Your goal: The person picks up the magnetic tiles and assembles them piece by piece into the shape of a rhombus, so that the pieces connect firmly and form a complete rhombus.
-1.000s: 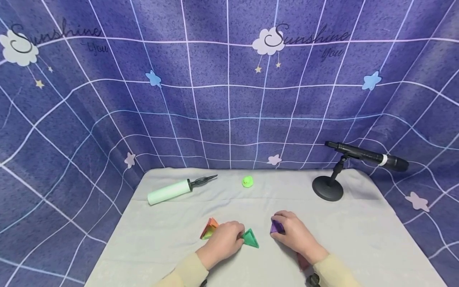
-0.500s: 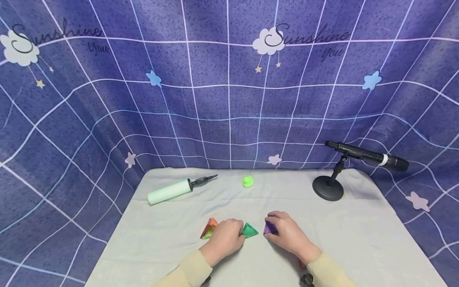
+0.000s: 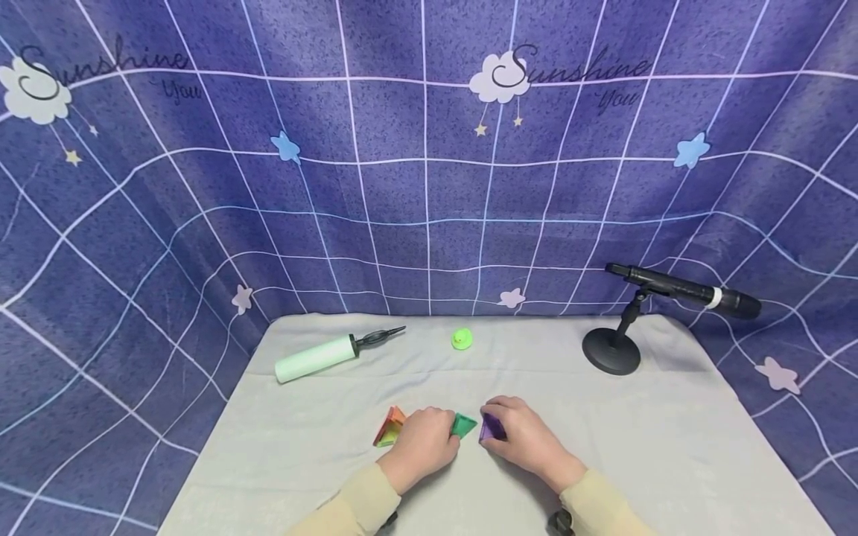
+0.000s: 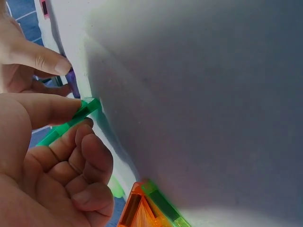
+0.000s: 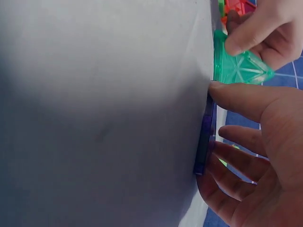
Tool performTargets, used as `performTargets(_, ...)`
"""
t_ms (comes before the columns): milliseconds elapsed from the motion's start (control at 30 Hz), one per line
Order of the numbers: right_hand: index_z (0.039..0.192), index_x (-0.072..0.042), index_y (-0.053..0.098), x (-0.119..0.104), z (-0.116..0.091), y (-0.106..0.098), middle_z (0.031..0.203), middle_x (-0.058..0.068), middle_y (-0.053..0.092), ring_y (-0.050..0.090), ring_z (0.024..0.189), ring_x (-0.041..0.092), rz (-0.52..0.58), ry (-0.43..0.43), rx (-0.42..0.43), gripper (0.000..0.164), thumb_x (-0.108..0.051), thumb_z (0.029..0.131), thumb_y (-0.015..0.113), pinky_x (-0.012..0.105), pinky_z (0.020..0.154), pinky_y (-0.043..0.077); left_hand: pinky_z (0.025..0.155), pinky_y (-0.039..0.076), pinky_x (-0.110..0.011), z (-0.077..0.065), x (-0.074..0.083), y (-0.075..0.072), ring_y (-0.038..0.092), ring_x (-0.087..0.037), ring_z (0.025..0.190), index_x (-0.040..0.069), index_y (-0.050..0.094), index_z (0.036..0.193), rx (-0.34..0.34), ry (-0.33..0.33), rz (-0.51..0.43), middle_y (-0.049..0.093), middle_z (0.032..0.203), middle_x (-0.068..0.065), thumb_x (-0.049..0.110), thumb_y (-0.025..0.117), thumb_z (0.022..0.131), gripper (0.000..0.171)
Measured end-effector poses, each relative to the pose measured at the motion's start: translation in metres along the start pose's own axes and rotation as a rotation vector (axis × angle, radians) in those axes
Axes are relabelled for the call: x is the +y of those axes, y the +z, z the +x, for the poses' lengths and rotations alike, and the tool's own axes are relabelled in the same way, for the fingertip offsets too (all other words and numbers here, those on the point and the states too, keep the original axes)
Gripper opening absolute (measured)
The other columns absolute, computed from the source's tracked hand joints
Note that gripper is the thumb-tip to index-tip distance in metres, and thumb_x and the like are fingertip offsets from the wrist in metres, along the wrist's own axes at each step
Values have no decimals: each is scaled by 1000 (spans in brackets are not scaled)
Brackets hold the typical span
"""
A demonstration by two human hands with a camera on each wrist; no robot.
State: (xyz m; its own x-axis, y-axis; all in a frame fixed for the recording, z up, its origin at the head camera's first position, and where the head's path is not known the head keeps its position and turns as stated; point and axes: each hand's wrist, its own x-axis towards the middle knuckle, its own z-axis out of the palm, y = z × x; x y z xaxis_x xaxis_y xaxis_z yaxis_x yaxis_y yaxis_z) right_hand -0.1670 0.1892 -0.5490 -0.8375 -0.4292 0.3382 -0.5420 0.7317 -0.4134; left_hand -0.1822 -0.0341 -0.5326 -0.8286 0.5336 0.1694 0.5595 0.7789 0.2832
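My left hand [image 3: 424, 444] pinches a translucent green triangular magnetic tile [image 3: 462, 425] between thumb and fingers; in the right wrist view the green tile [image 5: 242, 70] stands tilted up from the cloth. Just across a small gap, my right hand [image 3: 528, 438] holds a purple magnetic tile [image 3: 492, 428] by its edges, thumb at the near side. The purple tile [image 5: 204, 142] lies low against the cloth in the right wrist view. Left of my left hand sits a small joined shape of orange and yellow-green tiles [image 3: 389, 432], partly covered by that hand.
A pale green hand pump [image 3: 316, 360] with a black nozzle lies at the back left of the white cloth [image 3: 643, 447]. Behind the hands is a small green duck toy [image 3: 462, 339]. A microphone on a black stand [image 3: 611, 350] occupies the back right. A patterned curtain hangs behind.
My right hand has slid left with the purple tile, closing on the green one. The left hand has shifted slightly right and turned the green tile, whose tip now points right.
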Motion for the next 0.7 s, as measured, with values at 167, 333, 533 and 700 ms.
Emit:
performTargets(167,121,6,70,-4,3,3,121,19,69,65,112,36,12,17,-16,53,-15,77,92,50,98,51,45,35,-35,1,1,0,40,-12,48,20,40,61,12,-8,9,39,55,7,17,75,84,43)
performTargets(333,122,5,70,-5,4,7,121,17,69,65,112,34,7,28,-31,55,-19,77,92,48,99,51,45,35,-34,2,2,2,41,-12,48,20,39,59,16,-24,15,40,54,8,19,75,86,45)
performTargets(533,124,4,70,-8,6,9,124,15,69,65,115,33,10,47,-55,57,-23,79,92,48,100,50,45,34,-34,4,0,5,41,-11,47,21,40,59,3,-37,21,41,53,8,22,75,87,45)
performTargets(700,125,4,69,-10,8,9,124,15,69,64,117,34,18,66,-70,58,-24,79,92,48,101,50,45,35,-34,7,-1,7,42,-11,47,21,42,58,6,-37,40,43,54,8,22,75,87,43)
